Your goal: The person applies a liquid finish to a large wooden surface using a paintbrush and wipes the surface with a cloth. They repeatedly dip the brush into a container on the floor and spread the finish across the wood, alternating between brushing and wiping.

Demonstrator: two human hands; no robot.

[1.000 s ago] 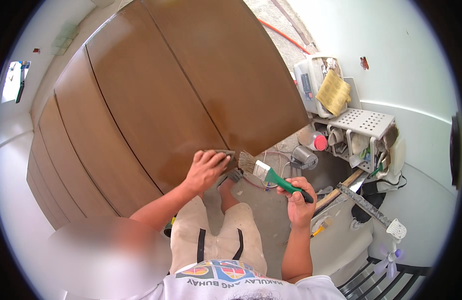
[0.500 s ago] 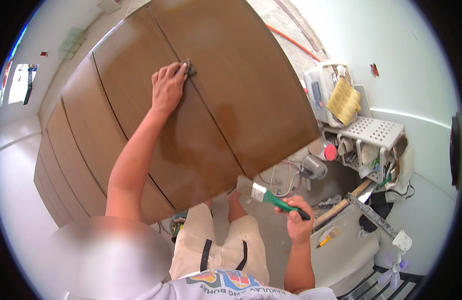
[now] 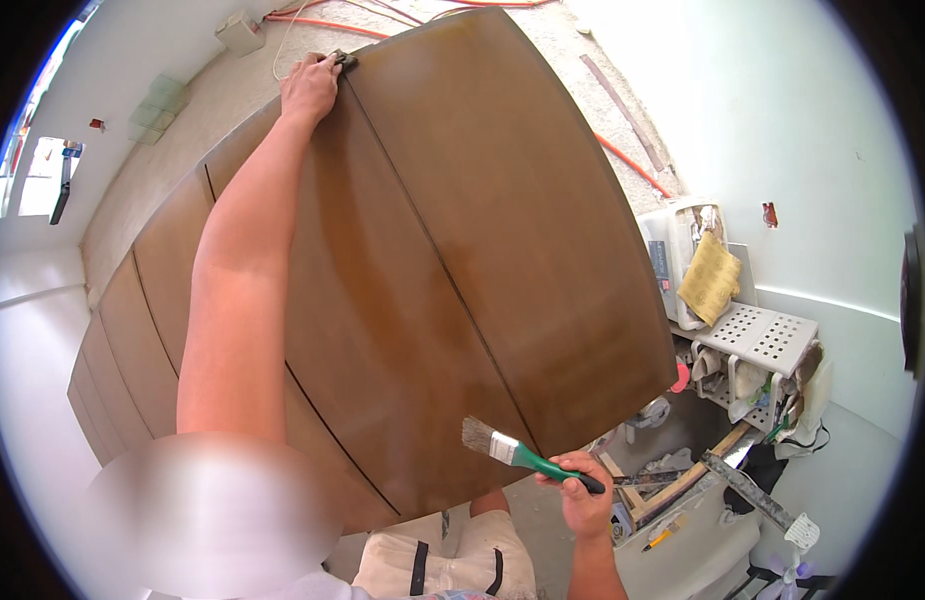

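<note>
Head view: the left hand (image 3: 310, 88) presses a small dark pad (image 3: 344, 61) on the brown wooden panel's (image 3: 462, 250) far edge, upper left; the right hand (image 3: 582, 490), grip closed round a green-handled brush (image 3: 522, 455), waits lower centre. Wiping seems underway; brushing likely needs repositioning.

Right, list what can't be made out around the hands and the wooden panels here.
- Head view: the small dark thing under the left hand is covered by the fingers.
- Lower ends of the wooden panels are hidden by a blurred patch.
- Clutter beside the right hand, holding the brush, is too small.
</note>
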